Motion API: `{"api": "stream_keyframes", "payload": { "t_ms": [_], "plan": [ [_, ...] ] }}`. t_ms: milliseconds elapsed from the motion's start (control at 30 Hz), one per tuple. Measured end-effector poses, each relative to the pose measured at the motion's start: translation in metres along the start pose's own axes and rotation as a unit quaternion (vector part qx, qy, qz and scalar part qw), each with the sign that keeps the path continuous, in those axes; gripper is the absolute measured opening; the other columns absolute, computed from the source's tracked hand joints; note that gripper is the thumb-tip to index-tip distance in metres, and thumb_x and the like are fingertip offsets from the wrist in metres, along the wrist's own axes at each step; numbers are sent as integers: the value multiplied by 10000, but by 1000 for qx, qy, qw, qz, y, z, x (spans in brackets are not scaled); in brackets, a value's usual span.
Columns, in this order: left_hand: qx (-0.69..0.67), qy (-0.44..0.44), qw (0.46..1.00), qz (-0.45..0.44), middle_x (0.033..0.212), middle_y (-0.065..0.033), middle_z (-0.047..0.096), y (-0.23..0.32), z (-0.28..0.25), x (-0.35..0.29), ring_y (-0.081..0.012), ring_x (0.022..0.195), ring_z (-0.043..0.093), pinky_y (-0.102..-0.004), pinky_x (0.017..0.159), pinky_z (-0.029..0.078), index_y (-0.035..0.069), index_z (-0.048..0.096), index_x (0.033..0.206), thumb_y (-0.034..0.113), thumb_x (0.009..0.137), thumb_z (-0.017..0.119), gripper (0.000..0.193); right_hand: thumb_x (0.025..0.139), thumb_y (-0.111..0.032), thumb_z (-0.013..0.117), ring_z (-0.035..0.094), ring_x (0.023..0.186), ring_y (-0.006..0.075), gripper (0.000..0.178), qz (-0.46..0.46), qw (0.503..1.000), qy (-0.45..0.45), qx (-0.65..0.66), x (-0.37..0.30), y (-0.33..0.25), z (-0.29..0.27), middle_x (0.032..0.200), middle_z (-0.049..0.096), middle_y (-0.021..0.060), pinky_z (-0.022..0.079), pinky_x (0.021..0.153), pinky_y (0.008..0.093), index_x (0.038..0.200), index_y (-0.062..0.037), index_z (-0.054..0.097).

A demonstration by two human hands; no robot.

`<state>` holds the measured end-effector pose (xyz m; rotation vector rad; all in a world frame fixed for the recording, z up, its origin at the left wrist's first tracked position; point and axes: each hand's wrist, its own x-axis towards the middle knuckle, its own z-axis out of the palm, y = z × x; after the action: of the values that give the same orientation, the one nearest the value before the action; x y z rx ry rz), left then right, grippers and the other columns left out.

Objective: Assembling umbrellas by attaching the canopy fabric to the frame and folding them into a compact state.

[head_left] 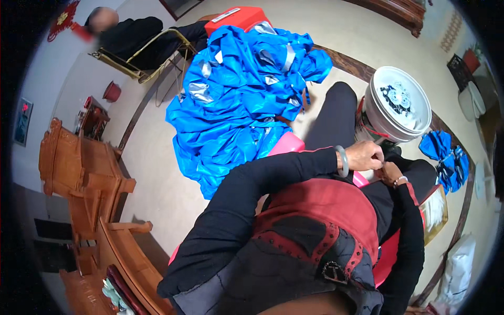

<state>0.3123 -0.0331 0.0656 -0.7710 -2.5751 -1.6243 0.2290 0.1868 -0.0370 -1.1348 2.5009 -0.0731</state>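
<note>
My left hand, with a pale bangle at its wrist, is closed with fingers and thumb pinched together. Close against it, my right hand wears a beaded bracelet and is also closed. Both meet above my dark-trousered legs, beside a white bucket; whatever lies between the fingertips is too small to make out. A large heap of shiny blue fabric with silvery patches spreads on the floor beyond my left arm. Part of a pink object shows between that heap and my leg.
A red box stands behind the heap. Right of my legs lie a tied blue bundle, a container of white pieces and a white bag. Carved wooden furniture lines the left. Another person sits on a chair at far left.
</note>
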Motion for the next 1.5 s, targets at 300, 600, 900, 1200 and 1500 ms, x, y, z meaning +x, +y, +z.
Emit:
{"api": "stream_keyframes", "payload": {
  "t_ms": [300,600,900,1200,1500],
  "plan": [
    [-10,4,1000,-7,754,-149,639,4,-8,-4,-240,728,637,-322,666,496,-25,624,819,164,732,616,208,717,-224,629,609,705,355,228,-27,999,26,34,-9,4,-2,699,612,181,484,629,435,779,-14,566],
    [-33,20,998,-45,754,-158,640,2,-15,-7,-271,721,634,-344,683,491,14,656,798,204,693,602,224,686,-182,615,607,672,348,162,29,998,26,50,-3,-2,-1,692,613,174,477,603,430,742,-41,557],
    [115,175,977,-39,853,-112,646,-1,-169,-22,-160,765,614,-291,705,494,-6,626,957,179,771,613,262,685,-149,608,599,674,352,155,-17,998,36,54,-6,9,6,683,603,184,474,605,419,770,-28,562],
    [254,590,739,-202,927,-222,628,-65,-352,-104,-314,878,616,-360,763,481,-57,606,966,297,676,649,460,708,-178,603,600,681,359,165,15,998,24,51,-6,10,8,693,605,195,474,617,430,784,-37,565],
    [281,467,764,-346,942,-263,603,-133,-328,-111,-413,917,567,-442,803,449,-58,595,902,391,645,672,523,740,-227,587,604,684,370,195,39,998,10,40,-9,6,8,705,607,207,485,620,447,792,-41,565]
  ]
}}
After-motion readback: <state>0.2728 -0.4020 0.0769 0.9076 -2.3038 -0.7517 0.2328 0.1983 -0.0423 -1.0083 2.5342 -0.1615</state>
